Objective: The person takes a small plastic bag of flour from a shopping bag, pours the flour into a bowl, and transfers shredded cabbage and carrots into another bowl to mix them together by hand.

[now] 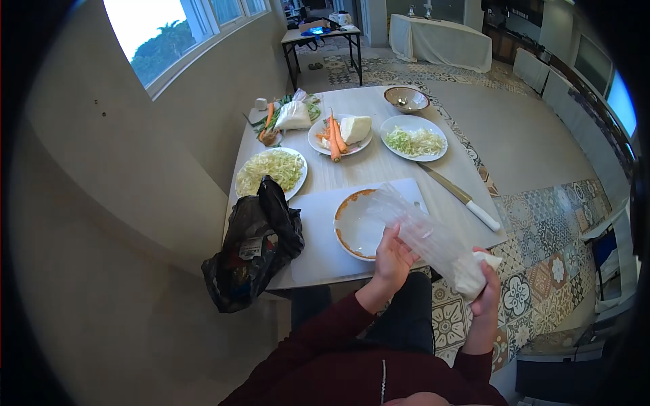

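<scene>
Maroon top [318, 365] lay nearest. Right hand [486, 291] gripped the clear bag [433, 237] at its white-filled end; left hand [394, 257], loosely curled, met its side, pinch unconfirmed. Loose end overlapped the bowl [349, 233] in view; steady handling apparently required supporting the filled end.

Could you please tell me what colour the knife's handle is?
The knife handle is white; it shows best in the head view.

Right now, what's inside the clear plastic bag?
White contents show in the clear plastic bag, at its end by the right hand, which covers part of them.
</scene>
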The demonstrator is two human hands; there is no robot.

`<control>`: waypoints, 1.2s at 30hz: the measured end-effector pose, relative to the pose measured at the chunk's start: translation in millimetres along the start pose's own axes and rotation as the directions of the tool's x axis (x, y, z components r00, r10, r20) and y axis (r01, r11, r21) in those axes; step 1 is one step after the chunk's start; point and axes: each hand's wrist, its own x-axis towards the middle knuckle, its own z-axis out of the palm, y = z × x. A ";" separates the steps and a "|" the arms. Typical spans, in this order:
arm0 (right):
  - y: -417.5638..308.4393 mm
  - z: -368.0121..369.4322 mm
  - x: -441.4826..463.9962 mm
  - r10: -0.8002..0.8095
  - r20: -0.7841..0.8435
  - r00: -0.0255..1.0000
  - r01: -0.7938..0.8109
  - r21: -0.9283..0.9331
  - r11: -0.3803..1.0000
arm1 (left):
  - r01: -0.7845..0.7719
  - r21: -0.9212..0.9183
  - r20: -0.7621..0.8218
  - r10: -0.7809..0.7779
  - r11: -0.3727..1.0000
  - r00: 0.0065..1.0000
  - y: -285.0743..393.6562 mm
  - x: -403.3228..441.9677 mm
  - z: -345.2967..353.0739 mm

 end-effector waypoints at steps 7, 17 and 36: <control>-48.5 13.7 -0.9 -0.055 0.052 0.997 0.063 -0.157 0.986 | -0.032 0.180 -0.131 0.056 0.983 0.990 -8.9 4.2 -1.4; -77.0 32.6 58.9 0.030 0.129 0.991 0.020 -0.370 0.929 | 0.222 0.043 -0.134 -0.214 0.974 0.967 3.1 -9.9 6.1; -56.9 39.2 80.6 0.048 0.143 0.989 0.020 -0.439 0.898 | -0.299 0.898 0.259 0.161 0.324 0.952 61.4 -51.9 -14.7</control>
